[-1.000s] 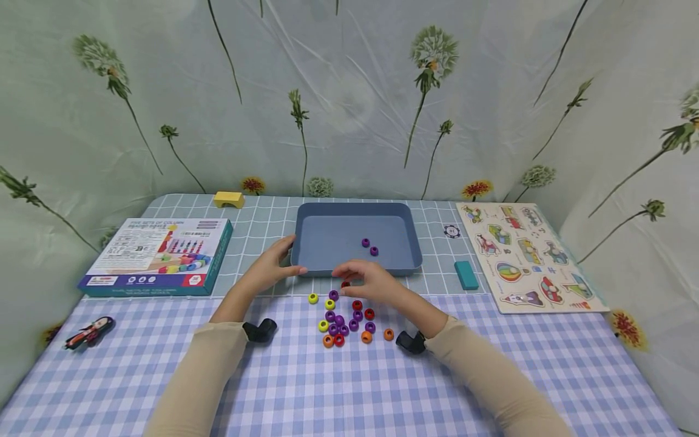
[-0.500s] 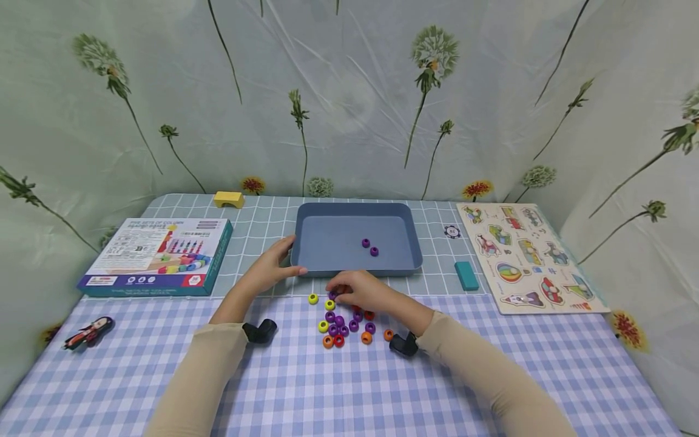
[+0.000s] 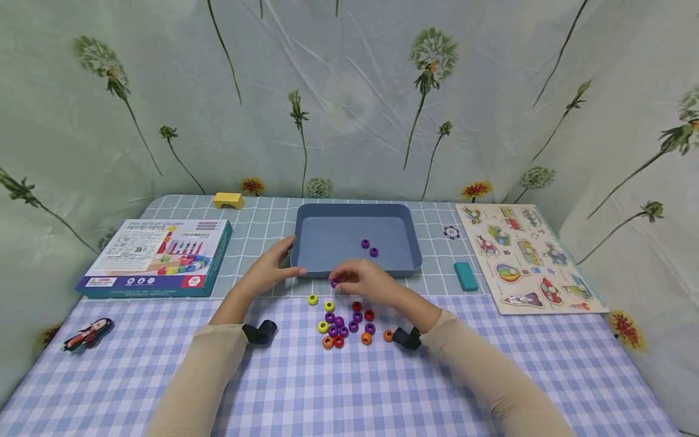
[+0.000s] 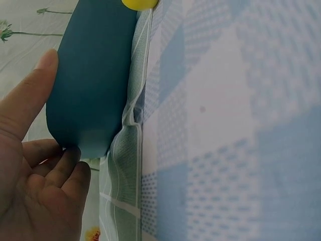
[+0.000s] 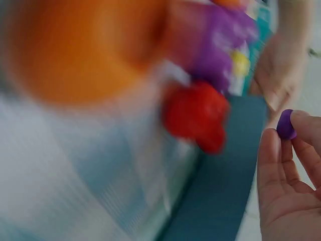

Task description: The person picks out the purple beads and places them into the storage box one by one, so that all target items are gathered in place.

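Observation:
My right hand [image 3: 367, 283] pinches a purple bead [image 5: 286, 124] between thumb and fingers, just in front of the near wall of the blue tray [image 3: 327, 233]. In the head view the held bead overlaps the tray's front edge. At the tray's near left corner my left hand [image 3: 266, 268] holds on, thumb along the front wall and fingers at the side. Two purple beads [image 3: 374, 252] lie inside the tray. On the cloth before it are loose beads: several purple [image 3: 353, 326], yellow [image 3: 313, 300], red [image 3: 369, 315] and orange [image 3: 366, 338].
A boxed toy set [image 3: 158, 255] lies to the left, with a yellow block [image 3: 229, 200] behind it. On the right are a teal block [image 3: 466, 276] and a wooden picture puzzle board [image 3: 530, 258]. A small doll figure [image 3: 88, 334] lies at far left.
My right hand has dipped to the beads and risen toward the tray with a purple bead. A red bead seen beneath the hand earlier no longer shows there. The left hand stays put.

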### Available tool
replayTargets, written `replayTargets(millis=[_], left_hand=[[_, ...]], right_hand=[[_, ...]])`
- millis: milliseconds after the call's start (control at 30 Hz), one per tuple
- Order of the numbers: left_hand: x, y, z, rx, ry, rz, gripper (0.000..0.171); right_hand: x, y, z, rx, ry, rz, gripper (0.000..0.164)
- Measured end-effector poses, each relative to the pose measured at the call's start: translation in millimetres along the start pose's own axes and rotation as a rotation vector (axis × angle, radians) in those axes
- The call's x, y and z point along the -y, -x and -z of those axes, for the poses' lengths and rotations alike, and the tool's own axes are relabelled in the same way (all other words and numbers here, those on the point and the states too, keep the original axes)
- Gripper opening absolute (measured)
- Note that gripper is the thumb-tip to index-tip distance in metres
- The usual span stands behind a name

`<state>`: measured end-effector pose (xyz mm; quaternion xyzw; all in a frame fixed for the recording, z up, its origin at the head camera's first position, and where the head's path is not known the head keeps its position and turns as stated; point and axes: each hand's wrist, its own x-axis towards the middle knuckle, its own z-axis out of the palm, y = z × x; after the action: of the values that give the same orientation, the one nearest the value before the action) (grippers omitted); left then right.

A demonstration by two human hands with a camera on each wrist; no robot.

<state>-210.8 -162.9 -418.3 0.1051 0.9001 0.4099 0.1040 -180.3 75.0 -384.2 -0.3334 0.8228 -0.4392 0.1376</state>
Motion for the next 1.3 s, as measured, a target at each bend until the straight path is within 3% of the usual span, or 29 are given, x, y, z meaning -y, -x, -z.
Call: replayTargets(millis=[133, 233, 433, 567, 767, 833, 1067, 1300], left_hand=[[-0.2, -0.3, 0.5, 0.006, 0.012, 0.016, 0.086], [-0.7, -0.5, 0.9, 0.009, 0.025, 0.018, 0.086], [0.0, -0.8, 1.3, 0.005, 0.037, 0.008, 0.085], [0.6, -0.9, 1.8, 0.005, 0.028, 0.002, 0.085], [-0.1, 0.0, 1.6, 0.007, 0.034, 0.005, 0.085], [-0.3, 0.2, 1.4, 0.006, 0.036, 0.006, 0.085], [-0.8, 0.4, 1.7, 0.010, 0.026, -0.005, 0.085], [0.0, -0.5, 1.0, 0.017, 0.031, 0.000, 0.086]], right_hand=[[8.8, 0.3, 22.7, -0.118, -0.122, 0.023, 0.021], [0.1, -0.9, 38.8, -0.206, -0.146, -0.014, 0.021], [-53.8, -7.0, 58.5, -0.344, -0.009, -0.178, 0.022], [-72.5, -9.1, 62.8, -0.366, 0.073, -0.287, 0.019], [-77.6, -13.4, 63.1, -0.304, 0.141, -0.324, 0.020], [-76.0, -12.6, 63.6, -0.292, 0.117, -0.324, 0.021], [-53.4, 6.8, 63.3, -0.331, -0.004, -0.155, 0.029], [-30.0, 45.2, 40.2, -0.270, -0.065, -0.038, 0.035]])
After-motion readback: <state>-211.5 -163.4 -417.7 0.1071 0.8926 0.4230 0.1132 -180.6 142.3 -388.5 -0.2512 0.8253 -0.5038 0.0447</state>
